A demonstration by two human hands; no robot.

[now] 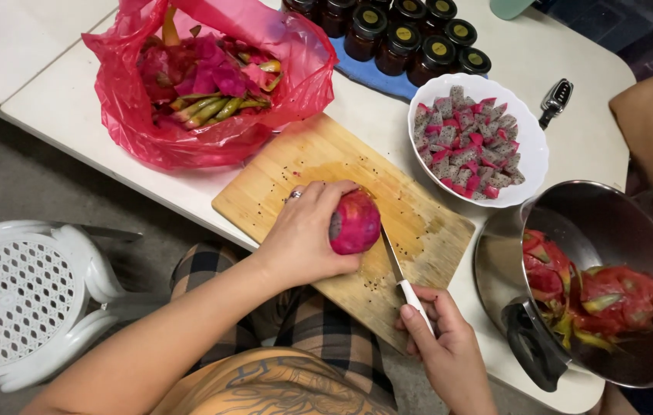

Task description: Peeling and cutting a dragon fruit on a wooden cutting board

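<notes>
left hand (305, 238) grips a pink dragon fruit (354, 223) on the cutting board (426, 230) near the table's (388, 123) front edge; right hand (442, 346) holds a knife (403, 280), blade touching the fruit.

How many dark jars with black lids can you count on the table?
8 show at least partly, clustered on the blue cloth at the table's far edge: jars. More may be hidden beyond the frame.
</notes>
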